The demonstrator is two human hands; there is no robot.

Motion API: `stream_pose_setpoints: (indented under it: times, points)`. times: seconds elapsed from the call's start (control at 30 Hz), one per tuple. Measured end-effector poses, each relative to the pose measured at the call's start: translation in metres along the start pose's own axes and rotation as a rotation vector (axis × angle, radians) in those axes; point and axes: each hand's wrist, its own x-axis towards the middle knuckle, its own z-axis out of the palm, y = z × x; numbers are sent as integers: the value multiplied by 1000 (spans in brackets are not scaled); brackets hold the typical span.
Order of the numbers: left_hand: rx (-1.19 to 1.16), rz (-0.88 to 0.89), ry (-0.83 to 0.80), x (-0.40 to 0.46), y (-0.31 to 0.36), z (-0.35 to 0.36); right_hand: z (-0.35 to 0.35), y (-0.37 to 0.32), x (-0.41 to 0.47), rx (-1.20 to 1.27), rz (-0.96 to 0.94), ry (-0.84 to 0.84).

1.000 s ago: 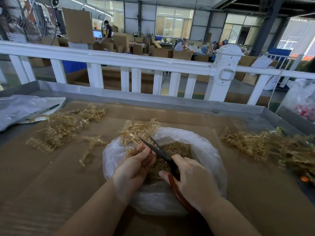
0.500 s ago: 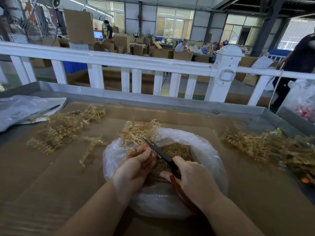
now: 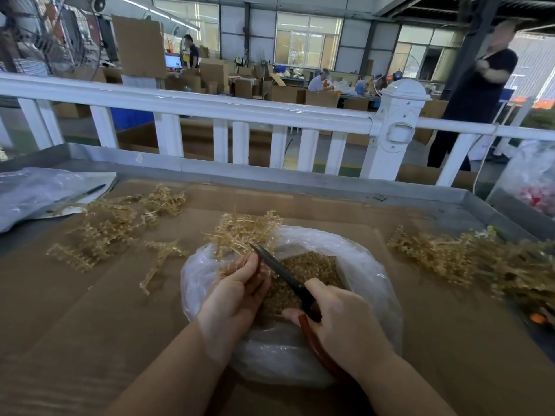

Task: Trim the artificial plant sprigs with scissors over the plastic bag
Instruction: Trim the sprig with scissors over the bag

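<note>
left hand [image 3: 237, 291] pinches the sprig [image 3: 240, 232] fanning away over the plastic bag [image 3: 369, 265]; right hand [image 3: 339, 316] grips scissors [image 3: 282, 273], blades angled up-left against it.

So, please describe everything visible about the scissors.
The scissors have dark blades, apparently closed, and reddish-brown handles. The right hand grips the handles; the blades slant up and left over the open plastic bag, their tip at the sprig that the left hand holds.
</note>
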Motion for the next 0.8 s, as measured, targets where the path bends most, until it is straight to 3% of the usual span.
stream_pose_setpoints:
  times: [0.33, 0.8]
  points:
    - [-84, 1, 21, 2, 0, -2, -2, -6, -6, -29, -2, 40]
    - [-78, 76, 60, 3, -5, 2, -8, -1, -4, -59, -15, -37]
